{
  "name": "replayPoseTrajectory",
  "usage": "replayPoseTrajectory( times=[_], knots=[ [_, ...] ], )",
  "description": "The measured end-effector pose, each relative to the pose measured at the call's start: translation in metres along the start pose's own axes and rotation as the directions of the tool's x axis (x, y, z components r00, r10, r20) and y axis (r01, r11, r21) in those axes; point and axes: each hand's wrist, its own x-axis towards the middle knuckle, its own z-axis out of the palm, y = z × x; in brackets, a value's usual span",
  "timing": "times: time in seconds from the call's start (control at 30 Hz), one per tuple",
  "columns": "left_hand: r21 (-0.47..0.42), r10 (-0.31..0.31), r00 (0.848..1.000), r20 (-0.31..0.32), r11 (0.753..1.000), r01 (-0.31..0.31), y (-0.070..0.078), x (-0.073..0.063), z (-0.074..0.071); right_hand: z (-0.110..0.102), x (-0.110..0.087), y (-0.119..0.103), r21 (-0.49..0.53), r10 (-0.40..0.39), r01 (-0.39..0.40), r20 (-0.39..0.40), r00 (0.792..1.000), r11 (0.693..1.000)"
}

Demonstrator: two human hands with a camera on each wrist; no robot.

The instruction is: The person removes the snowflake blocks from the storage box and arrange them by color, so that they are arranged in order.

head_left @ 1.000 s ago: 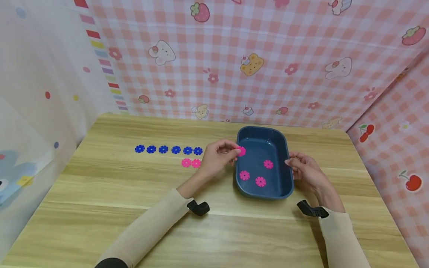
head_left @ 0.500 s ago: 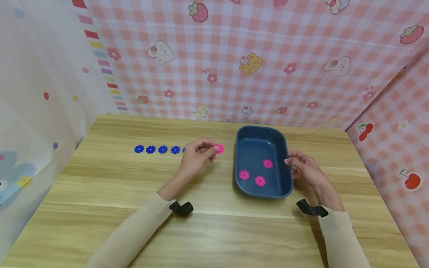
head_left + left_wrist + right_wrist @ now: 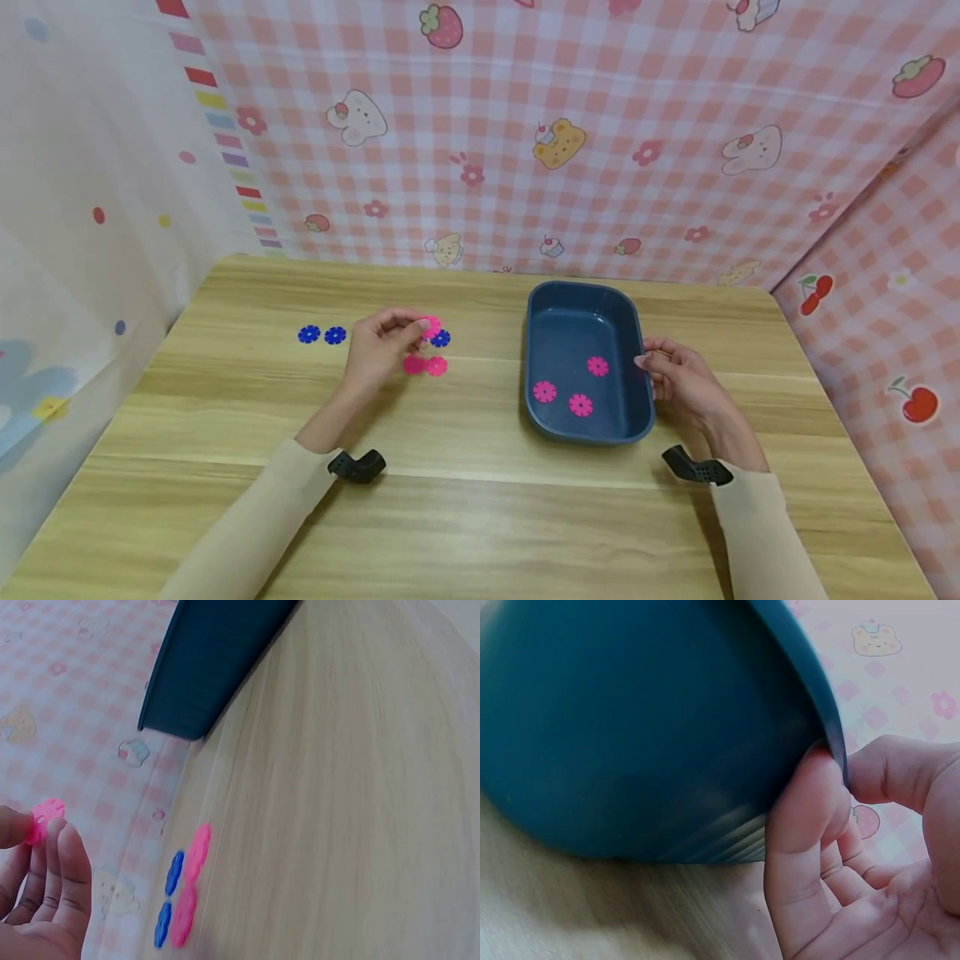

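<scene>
Between thumb and fingers my left hand (image 3: 375,354) pinches a pink snowflake disc (image 3: 48,817), raised above the table. In the head view the disc partly overlaps a blue snowflake disc (image 3: 441,338). Two pink discs (image 3: 437,367) lie side by side just below. More blue discs (image 3: 335,335) show left of the hand; others of that row are hidden behind it. A dark blue rectangular tray (image 3: 577,337) holds three pink discs (image 3: 581,406). My right hand (image 3: 693,387) pinches the tray's right rim, thumb on one side and fingers outside, as the right wrist view shows.
The wooden table (image 3: 480,533) ends at a pink checked cloth (image 3: 480,125) behind, with a white patterned curtain (image 3: 82,167) on the left. Black wrist mounts (image 3: 358,467) stick out from both sleeves.
My left hand has moved left from over the tray's left rim to above the disc rows, carrying the pink disc. My right hand and the tray have stayed in place.
</scene>
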Motion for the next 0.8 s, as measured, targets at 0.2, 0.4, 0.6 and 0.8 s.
replayPoseTrajectory(
  times=[0.2, 0.4, 0.6, 0.8],
  knots=[
    [0.049, -0.038, 0.999, -0.030, 0.998, 0.039, 0.000, -0.002, -0.020, 0.001, 0.000, 0.000, -0.003, -0.002, 0.002, -0.004, 1.000, 1.000],
    [0.139, -0.074, 0.995, -0.066, 0.987, 0.083, -0.005, -0.007, -0.039, 0.001, 0.002, 0.002, -0.002, -0.002, 0.002, -0.004, 1.000, 1.000],
    [0.181, -0.148, 0.987, -0.056, 0.971, 0.156, -0.009, -0.013, -0.055, 0.001, 0.001, 0.001, -0.005, -0.007, 0.006, -0.003, 1.000, 1.000],
    [0.296, -0.215, 0.976, -0.024, 0.931, 0.213, -0.012, -0.018, -0.062, 0.000, -0.001, 0.000, -0.033, 0.009, -0.009, -0.019, 1.000, 0.999]
  ],
)
